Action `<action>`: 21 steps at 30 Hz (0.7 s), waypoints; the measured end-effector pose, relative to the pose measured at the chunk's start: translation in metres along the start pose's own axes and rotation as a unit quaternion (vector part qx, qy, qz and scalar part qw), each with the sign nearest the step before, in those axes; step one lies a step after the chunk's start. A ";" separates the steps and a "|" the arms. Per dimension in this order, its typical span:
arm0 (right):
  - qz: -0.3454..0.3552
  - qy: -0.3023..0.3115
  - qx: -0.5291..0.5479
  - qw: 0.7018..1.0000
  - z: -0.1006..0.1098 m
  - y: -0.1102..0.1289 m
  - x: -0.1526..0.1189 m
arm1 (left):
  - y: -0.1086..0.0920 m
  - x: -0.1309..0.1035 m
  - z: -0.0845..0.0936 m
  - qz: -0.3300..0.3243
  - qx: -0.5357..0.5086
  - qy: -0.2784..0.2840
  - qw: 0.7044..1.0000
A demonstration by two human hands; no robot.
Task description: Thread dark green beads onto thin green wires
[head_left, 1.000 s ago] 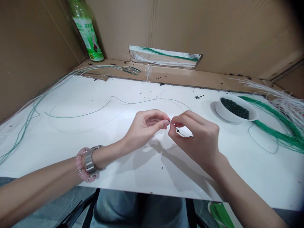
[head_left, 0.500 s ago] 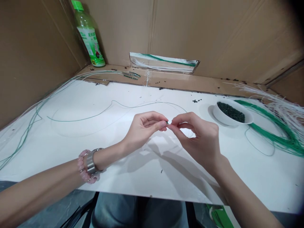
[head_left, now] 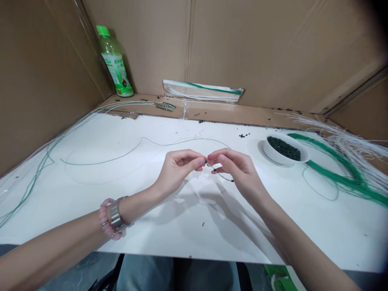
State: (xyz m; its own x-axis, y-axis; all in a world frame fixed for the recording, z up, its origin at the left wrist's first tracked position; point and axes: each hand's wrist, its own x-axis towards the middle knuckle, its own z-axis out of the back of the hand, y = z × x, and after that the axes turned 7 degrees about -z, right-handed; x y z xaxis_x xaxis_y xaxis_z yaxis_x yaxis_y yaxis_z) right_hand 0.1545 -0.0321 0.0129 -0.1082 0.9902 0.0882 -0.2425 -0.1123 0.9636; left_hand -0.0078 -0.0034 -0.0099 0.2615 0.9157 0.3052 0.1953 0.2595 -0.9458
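A thin green cord (head_left: pixel 223 176) with a few small dark beads (head_left: pixel 215 170) runs between my hands over the white tabletop. My left hand (head_left: pixel 177 171) is closed, pinching the cord's beaded part between thumb and forefinger. Curled over the same stretch from the right, my right hand (head_left: pixel 247 173) has its fingertips against the cord, close to the left fingertips. Part of the strand disappears under the right palm. Behind the hands, a long loose green strand (head_left: pixel 121 155) curves across the table.
A white bowl (head_left: pixel 274 159) of dark beads stands at the right, beside a coil of green cord (head_left: pixel 339 173) and white strands (head_left: pixel 348 139). Beaded strands (head_left: pixel 121 104) lie at the back left, near a green bottle (head_left: pixel 117 68). Cardboard walls (head_left: pixel 145 48) enclose the table.
My right hand has changed its hold: its thumb and fingers have shifted, and a beaded length of cord now shows below them. The view has tilted up slightly.
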 end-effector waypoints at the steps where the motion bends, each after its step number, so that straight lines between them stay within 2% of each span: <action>1: -0.019 0.010 0.015 1.000 0.000 0.000 0.001 | 0.000 0.000 0.000 0.002 -0.001 0.001 1.000; 7: -0.067 0.002 0.027 0.997 -0.004 0.003 0.002 | -0.002 -0.002 -0.002 0.003 0.006 0.010 1.000; 12: -0.101 0.038 0.030 0.994 -0.003 0.002 0.003 | -0.002 -0.003 -0.002 0.003 0.011 0.003 1.000; 17: -0.140 0.070 0.070 0.985 0.000 -0.002 0.006 | -0.001 0.001 0.001 0.002 0.022 -0.027 0.999; 21: -0.125 0.079 0.029 0.989 0.005 -0.004 0.009 | 0.003 0.005 0.004 0.007 0.029 -0.067 0.997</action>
State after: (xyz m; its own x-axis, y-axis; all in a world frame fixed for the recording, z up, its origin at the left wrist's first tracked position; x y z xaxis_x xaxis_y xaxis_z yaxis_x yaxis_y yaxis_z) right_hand 0.1593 -0.0228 0.0109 -0.2017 0.9605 -0.1916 -0.2264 0.1446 0.9632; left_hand -0.0102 0.0030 -0.0122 0.1339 0.9512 0.2781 0.1361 0.2603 -0.9559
